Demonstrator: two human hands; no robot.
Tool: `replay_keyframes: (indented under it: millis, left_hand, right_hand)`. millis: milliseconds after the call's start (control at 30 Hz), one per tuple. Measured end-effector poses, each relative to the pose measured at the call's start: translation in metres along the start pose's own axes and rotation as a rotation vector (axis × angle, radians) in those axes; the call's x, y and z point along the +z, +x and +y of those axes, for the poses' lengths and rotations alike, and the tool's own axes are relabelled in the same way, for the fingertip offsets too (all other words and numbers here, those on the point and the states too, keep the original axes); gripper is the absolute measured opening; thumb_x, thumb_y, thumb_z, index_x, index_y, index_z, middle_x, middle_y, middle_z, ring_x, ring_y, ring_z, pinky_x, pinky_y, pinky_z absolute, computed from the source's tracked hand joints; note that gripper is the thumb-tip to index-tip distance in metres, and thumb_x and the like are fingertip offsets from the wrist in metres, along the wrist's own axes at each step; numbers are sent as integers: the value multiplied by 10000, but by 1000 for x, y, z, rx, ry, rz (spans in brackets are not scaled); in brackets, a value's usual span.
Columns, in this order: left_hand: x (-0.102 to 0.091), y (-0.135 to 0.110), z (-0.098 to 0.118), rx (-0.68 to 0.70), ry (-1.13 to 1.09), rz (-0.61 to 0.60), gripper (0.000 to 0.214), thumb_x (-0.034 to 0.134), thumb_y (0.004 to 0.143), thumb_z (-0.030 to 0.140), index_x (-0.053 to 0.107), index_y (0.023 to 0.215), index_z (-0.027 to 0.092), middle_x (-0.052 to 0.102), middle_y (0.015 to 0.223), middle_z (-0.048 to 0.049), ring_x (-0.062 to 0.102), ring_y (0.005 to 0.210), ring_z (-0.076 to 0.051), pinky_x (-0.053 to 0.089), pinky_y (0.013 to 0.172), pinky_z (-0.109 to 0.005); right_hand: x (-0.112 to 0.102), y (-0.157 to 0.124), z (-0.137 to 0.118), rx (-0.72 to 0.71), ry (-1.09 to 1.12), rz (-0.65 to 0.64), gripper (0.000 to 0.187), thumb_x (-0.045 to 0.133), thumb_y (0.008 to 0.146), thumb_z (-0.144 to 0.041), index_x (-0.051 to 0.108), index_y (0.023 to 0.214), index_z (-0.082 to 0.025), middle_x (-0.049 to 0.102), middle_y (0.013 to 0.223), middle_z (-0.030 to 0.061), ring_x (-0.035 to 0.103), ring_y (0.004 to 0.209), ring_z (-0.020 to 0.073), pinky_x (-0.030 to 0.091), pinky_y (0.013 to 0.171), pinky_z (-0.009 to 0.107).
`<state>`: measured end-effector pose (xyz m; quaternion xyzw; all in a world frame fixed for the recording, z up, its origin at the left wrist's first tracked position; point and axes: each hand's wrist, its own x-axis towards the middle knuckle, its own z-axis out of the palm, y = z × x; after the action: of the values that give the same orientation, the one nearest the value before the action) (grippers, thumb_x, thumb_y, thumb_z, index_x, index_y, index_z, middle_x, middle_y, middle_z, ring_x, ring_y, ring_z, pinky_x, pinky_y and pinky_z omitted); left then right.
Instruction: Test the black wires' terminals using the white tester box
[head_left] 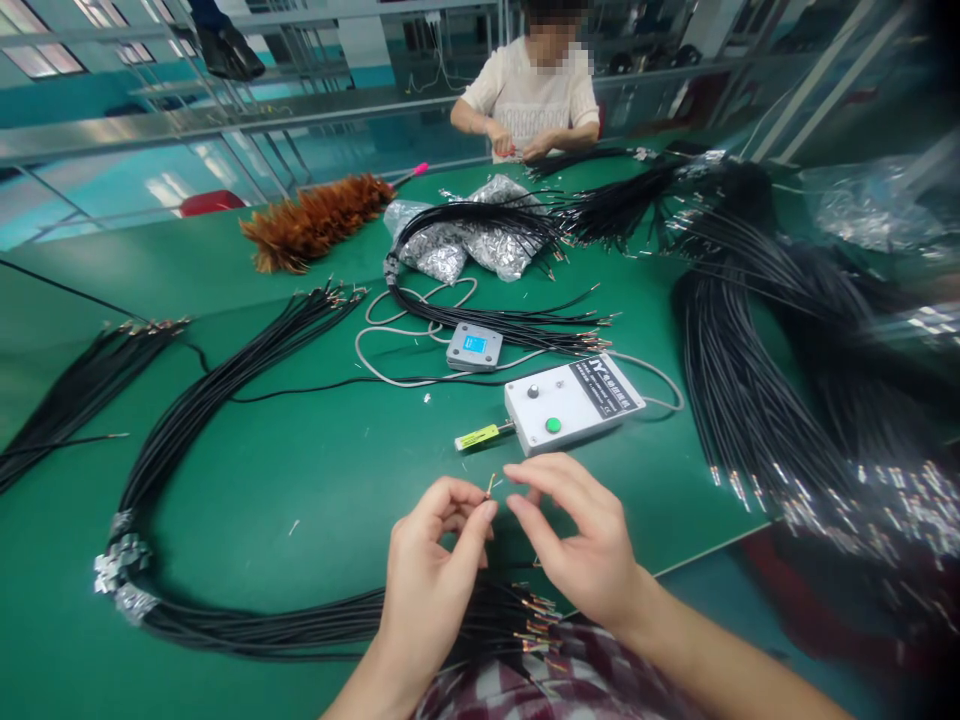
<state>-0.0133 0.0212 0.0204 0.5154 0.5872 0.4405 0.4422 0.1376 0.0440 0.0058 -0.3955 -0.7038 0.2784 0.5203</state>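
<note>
My left hand (433,570) is pinched on the end of a thin black wire (489,488) whose bare metal tip sticks up between the fingertips. My right hand (581,545) hovers just right of that tip, fingers curled and apart, holding nothing I can make out. Under both hands lies a long bundle of black wires (225,400) that loops across the green table (322,480), its stripped ends (536,625) near my lap. Just beyond the hands stands a white control box (574,403) with a green button and a yellow-tagged probe (480,437).
A small grey device with a blue screen (474,347) sits behind the box. More black wire bundles (757,400) lie right and left (82,385). Silver foil bags (487,240) and a brown feather duster (315,222) lie further back. A person in white (534,95) works opposite.
</note>
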Motion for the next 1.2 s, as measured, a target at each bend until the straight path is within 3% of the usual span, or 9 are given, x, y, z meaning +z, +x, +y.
replay_keyframes:
  millis: [133,233,367,467,700,900,967,1133,1200]
  left_hand:
    - [0,0,0,-2,-4,11,123,633,848,278,589,793,177,594,635,35,553,500,-90,470,450,-178]
    - [0,-1,-2,4,3,3,122,630,853,280,585,798,181,599,645,36,556,504,-91,470,457,-183]
    - [-1,-2,-2,56,68,-6,104,613,868,262,587,803,185,606,652,38,553,511,-90,458,474,-189]
    - [0,-3,-1,105,134,-8,99,602,873,240,590,790,186,610,652,35,573,552,-98,464,519,-195]
    - [0,-4,0,147,192,-21,97,589,881,228,582,792,192,607,653,38,586,578,-106,468,557,-205]
    - [1,-4,-2,160,224,-12,91,584,885,231,582,802,194,610,665,37,582,570,-106,469,557,-206]
    - [2,-5,-2,156,226,-4,92,585,883,230,585,799,192,613,666,33,584,570,-109,471,556,-208]
    - [2,-5,1,131,221,10,88,595,874,242,594,802,192,627,675,22,591,571,-116,476,551,-211]
    - [2,-5,1,130,218,15,92,599,869,244,596,793,192,629,671,20,591,568,-119,474,542,-211]
  right_hand:
    - [-2,-13,1,-76,-83,-42,384,579,882,-61,602,1231,-220,675,1041,66,642,836,158,534,761,308]
    - [-3,-14,0,5,-39,-59,377,573,894,-87,591,1246,-220,660,1073,66,635,779,136,530,762,304]
    - [-5,-4,-4,206,58,-124,199,608,881,-156,669,1061,-216,663,973,36,611,712,122,492,635,264]
    - [-9,5,-6,248,80,-149,110,618,865,-154,680,932,-216,666,900,16,607,712,126,475,622,260]
    - [-17,9,-5,-9,-84,-155,131,573,888,-128,660,977,-170,672,946,65,640,848,168,515,765,316]
    - [-24,6,-2,-309,-411,-136,176,601,888,-130,660,1049,-167,719,1002,75,659,855,191,464,715,338]
    - [-25,5,-2,-326,-433,-139,195,599,894,-144,650,1079,-176,721,1022,75,663,866,192,461,712,336]
    - [-22,2,-3,-171,-373,-115,200,577,907,-180,638,1097,-187,702,1033,88,647,921,201,492,767,345]
    - [-21,1,-2,-171,-369,-123,181,572,909,-183,649,1073,-197,704,1017,79,651,904,199,492,761,346]
